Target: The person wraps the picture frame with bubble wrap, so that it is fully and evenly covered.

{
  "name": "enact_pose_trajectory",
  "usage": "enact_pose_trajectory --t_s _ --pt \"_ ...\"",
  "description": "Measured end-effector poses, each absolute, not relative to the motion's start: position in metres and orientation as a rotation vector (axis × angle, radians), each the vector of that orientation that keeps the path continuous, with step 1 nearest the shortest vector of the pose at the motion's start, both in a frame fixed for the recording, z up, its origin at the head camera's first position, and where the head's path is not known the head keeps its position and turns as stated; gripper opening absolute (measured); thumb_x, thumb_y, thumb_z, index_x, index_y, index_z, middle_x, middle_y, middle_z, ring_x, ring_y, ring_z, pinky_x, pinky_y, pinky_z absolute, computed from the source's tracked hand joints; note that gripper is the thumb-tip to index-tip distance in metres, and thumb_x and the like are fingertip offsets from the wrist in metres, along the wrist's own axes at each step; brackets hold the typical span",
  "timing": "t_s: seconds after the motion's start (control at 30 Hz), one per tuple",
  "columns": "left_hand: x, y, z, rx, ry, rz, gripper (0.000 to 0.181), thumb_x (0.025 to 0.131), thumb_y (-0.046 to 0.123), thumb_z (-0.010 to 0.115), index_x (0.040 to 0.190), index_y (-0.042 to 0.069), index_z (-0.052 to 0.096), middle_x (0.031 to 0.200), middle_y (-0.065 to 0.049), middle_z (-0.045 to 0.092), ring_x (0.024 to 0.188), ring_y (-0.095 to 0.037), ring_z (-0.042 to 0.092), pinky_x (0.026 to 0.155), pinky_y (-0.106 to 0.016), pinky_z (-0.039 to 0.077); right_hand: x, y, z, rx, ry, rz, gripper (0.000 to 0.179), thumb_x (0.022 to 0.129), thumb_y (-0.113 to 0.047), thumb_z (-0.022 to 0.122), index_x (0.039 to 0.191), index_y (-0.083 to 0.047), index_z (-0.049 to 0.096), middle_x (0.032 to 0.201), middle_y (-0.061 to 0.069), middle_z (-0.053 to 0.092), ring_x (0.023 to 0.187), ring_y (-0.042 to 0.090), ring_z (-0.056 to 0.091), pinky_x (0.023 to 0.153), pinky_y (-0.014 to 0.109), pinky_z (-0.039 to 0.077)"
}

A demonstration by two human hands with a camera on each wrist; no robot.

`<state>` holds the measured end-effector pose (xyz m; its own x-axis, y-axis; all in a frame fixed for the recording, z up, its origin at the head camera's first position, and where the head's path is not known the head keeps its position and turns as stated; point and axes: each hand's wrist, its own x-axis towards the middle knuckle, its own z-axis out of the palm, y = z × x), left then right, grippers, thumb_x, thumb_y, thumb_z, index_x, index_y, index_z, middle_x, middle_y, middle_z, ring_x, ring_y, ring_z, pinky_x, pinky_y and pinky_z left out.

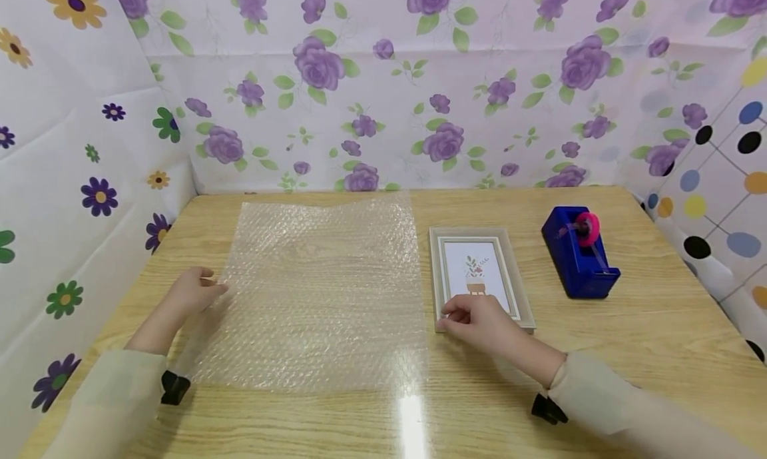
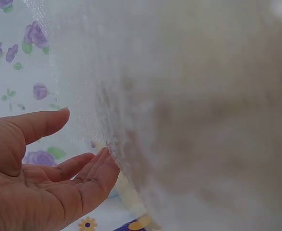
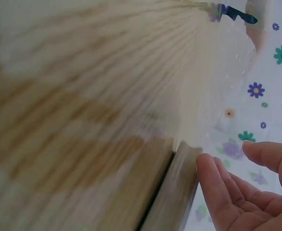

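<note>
A clear sheet of bubble wrap (image 1: pixel 317 299) lies spread on the wooden table. At its left edge is my left hand (image 1: pixel 190 294); in the left wrist view the fingertips (image 2: pixel 102 166) meet the edge of the wrap, with the thumb held apart. To the right of the wrap lies a pale picture frame (image 1: pixel 470 234) with a potted-plant print, face up. My right hand (image 1: pixel 482 322) covers its near left part. Seen from the right wrist, the fingers (image 3: pixel 214 185) are straight beside the frame's edge (image 3: pixel 177 183), and the thumb stands away from them.
A blue tape dispenser (image 1: pixel 572 262) with a pink-cored roll (image 1: pixel 589 229) stands right of the frame. Flowered sheets (image 1: pixel 383 92) hang behind and at the left; a dotted one (image 1: pixel 719 179) hangs at the right. Light reflects off the table's (image 1: pixel 335 422) near side.
</note>
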<state>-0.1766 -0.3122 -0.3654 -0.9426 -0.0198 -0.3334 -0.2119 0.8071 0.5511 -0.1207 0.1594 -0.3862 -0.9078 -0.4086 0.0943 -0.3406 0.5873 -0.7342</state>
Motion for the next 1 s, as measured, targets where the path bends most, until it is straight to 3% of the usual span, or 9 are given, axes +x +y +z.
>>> enact_pose_trajectory --t_s 0.23,0.47,0.8,1.0 --pt "-0.175 -0.315 -0.367 -0.120 2.729 0.908 0.053 0.092 0.007 0.049 0.127 -0.027 0.030 0.123 -0.046 0.042 0.110 -0.054 0.048 0.086 -0.050 0.052 -0.115 0.154 -0.394 -0.585 2.479 -1.321 0.014 0.085 -0.012 0.069 0.085 0.001 0.066 0.071 0.005 0.067 0.058 0.008 0.060 0.048 0.019 0.049" --pt "-0.175 -0.317 -0.368 -0.085 2.750 0.930 0.047 0.086 -0.001 0.049 0.123 -0.026 0.036 0.114 -0.044 0.049 0.098 -0.047 0.055 0.071 -0.035 0.054 -0.116 0.150 -0.401 -0.534 2.281 -1.383 0.025 0.087 -0.012 0.067 0.097 0.010 0.063 0.079 0.010 0.069 0.065 0.016 0.066 0.056 0.024 0.057" --pt "-0.175 -0.317 -0.369 -0.034 2.795 0.881 0.044 0.082 -0.006 0.047 0.120 -0.025 0.038 0.105 -0.041 0.054 0.098 -0.049 0.053 0.077 -0.042 0.052 -0.114 0.144 -0.403 -0.516 2.227 -1.443 0.041 0.083 -0.004 0.067 0.113 0.020 0.052 0.075 0.012 0.068 0.064 0.017 0.067 0.057 0.027 0.058" --pt "-0.174 -0.317 -0.368 -0.008 2.773 0.894 0.044 0.082 -0.006 0.048 0.120 -0.026 0.037 0.104 -0.041 0.054 0.094 -0.045 0.055 0.071 -0.035 0.052 -0.113 0.142 -0.404 -0.445 2.178 -1.525 0.039 0.084 0.007 0.061 0.117 0.023 0.049 0.078 0.017 0.068 0.065 0.021 0.068 0.060 0.029 0.059"
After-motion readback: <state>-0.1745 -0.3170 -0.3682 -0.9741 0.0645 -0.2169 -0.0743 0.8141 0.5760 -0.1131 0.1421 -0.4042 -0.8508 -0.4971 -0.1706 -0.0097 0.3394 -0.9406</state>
